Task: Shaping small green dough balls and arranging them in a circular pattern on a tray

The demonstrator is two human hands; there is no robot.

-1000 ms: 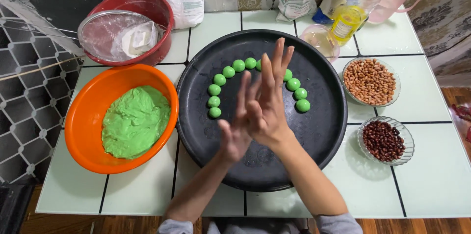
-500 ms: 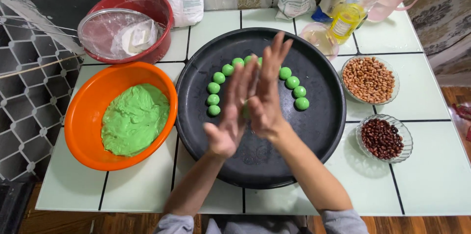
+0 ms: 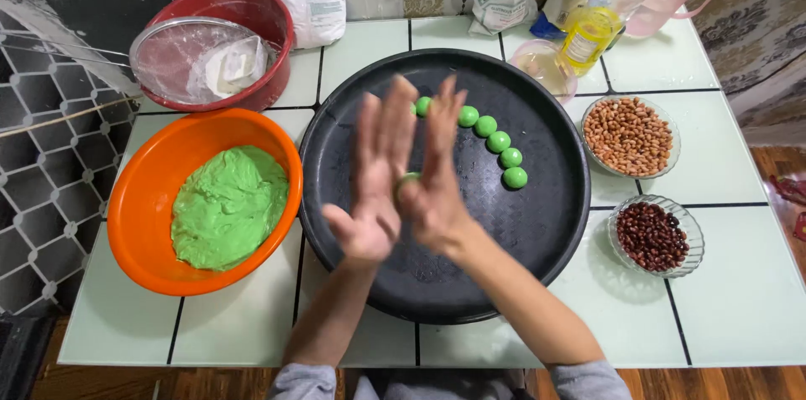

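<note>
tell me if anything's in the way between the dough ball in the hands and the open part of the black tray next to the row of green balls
Nothing visible is. The dough ball sits pressed between the left hand and right hand, right above the black tray. The tray surface beneath and beside the row of green balls is bare.

- My left hand (image 3: 374, 177) and right hand (image 3: 432, 173) press palm to palm above the black round tray (image 3: 554, 224), a bit of green dough (image 3: 406, 179) showing between them.
- Green dough balls (image 3: 499, 141) curve across the tray.
- I see an orange bowl (image 3: 143, 198) of green dough mass (image 3: 228, 207) at left; peanuts (image 3: 630, 135) and red beans (image 3: 653, 236) at right.
</note>
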